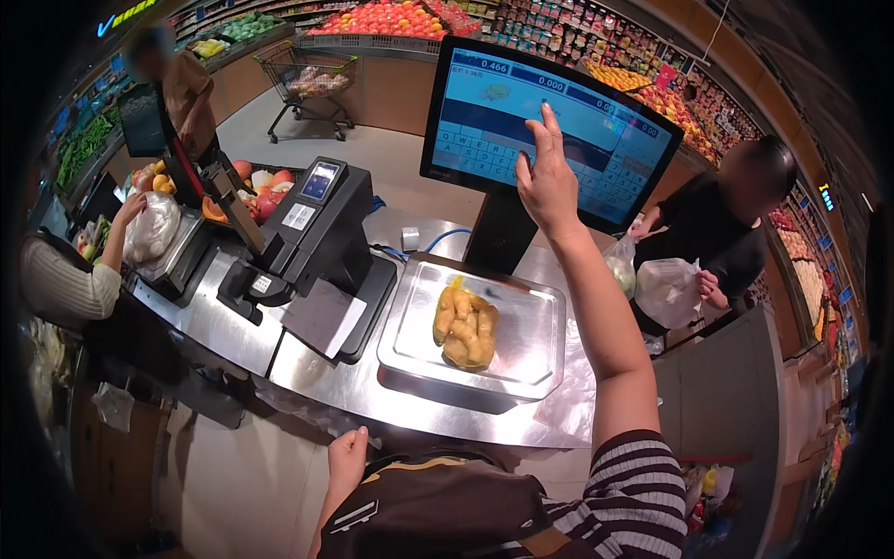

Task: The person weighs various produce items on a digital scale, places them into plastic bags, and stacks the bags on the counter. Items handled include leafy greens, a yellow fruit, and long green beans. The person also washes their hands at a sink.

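Note:
My right hand [548, 168] is raised in front of the touchscreen monitor [475, 119], its index finger extended at the screen. Nothing is held in it, and whether the fingertip touches the glass cannot be told. Below the monitor, knobbly pieces of ginger root [466, 328] lie bundled on the steel pan of a weighing scale [412, 349]; the bundle looks wrapped in thin plastic. My left hand [347, 454] hangs beside my dark apron, by the counter's near edge. Its fingers are curled, with no object visible in them.
A black label printer [328, 216] stands left of the scale on the steel counter [314, 391]. Farther left, a person in a light sleeve touches a plastic bag [152, 227] on another scale. At right, a person holds filled bags [667, 292]. A shopping cart [307, 80] stands beyond.

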`<state>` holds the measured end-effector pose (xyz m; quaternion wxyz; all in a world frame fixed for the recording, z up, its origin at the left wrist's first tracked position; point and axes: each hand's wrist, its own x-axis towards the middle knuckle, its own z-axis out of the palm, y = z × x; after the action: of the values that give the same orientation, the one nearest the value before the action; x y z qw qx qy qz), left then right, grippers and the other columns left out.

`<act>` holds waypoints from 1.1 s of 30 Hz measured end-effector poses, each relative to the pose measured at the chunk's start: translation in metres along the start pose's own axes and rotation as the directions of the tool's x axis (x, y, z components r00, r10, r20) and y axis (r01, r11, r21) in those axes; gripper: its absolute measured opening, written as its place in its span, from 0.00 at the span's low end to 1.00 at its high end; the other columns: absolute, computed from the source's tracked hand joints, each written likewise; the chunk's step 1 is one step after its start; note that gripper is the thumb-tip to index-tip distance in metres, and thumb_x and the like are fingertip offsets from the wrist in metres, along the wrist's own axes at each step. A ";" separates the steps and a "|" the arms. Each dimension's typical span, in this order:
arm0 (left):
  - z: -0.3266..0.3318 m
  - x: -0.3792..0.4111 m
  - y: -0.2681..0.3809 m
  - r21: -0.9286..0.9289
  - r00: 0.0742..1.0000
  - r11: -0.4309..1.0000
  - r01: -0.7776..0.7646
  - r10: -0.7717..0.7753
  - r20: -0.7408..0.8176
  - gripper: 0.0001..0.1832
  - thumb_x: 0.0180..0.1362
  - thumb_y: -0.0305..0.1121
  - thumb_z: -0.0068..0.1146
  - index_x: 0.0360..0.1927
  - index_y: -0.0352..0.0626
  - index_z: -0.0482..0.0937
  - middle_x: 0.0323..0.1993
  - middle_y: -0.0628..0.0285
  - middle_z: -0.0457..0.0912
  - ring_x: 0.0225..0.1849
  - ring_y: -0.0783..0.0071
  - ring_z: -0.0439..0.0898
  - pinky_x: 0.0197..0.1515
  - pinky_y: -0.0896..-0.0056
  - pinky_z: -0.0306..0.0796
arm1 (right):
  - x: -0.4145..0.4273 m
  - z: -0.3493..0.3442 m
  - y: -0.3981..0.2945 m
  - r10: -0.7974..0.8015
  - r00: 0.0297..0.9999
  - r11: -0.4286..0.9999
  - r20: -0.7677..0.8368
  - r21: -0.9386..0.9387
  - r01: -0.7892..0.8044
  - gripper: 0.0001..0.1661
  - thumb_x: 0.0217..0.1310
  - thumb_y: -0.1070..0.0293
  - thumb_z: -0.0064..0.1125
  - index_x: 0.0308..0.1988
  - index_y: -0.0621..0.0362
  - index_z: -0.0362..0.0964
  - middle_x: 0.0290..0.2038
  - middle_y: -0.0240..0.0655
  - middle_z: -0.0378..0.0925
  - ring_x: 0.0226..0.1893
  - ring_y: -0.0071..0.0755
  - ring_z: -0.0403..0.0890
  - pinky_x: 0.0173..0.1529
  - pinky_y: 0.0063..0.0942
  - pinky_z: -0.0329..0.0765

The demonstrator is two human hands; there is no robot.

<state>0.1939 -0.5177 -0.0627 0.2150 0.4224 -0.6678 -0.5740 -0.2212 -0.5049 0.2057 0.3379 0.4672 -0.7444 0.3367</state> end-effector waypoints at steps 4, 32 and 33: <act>-0.005 -0.006 -0.005 0.060 0.999 0.998 0.037 -0.035 -0.022 0.22 0.59 0.38 0.50 0.15 0.34 0.62 0.10 0.64 0.59 0.17 0.82 0.55 0.19 0.70 0.55 | -0.013 0.016 -0.001 0.051 0.997 0.984 0.059 0.165 -0.060 0.23 0.57 0.71 0.50 0.53 0.58 0.59 0.58 0.42 0.63 0.34 0.37 0.77 0.37 0.28 0.74; -0.017 -0.018 -0.098 0.494 0.893 0.858 0.139 -0.324 0.312 0.11 0.57 0.41 0.48 0.37 0.46 0.74 0.24 0.58 0.77 0.25 0.61 0.75 0.31 0.65 0.68 | -0.599 -0.061 -0.081 0.629 -0.240 0.029 0.740 -0.331 -0.943 0.08 0.62 0.69 0.45 0.32 0.61 0.65 0.24 0.32 0.71 0.22 0.25 0.77 0.23 0.23 0.73; -0.016 -0.030 -0.106 0.478 0.897 0.864 0.156 -0.326 0.297 0.12 0.58 0.41 0.48 0.38 0.45 0.74 0.23 0.58 0.77 0.25 0.62 0.75 0.31 0.65 0.68 | -0.623 -0.071 -0.080 0.618 -0.331 -0.025 0.713 -0.403 -0.915 0.06 0.61 0.70 0.45 0.32 0.61 0.65 0.24 0.31 0.71 0.22 0.26 0.77 0.23 0.23 0.73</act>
<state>0.2564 -0.5014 -0.1533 -0.0906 0.4263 -0.7494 -0.4985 0.0746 -0.1819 -0.2504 -0.4469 -0.0566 -0.8215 0.3496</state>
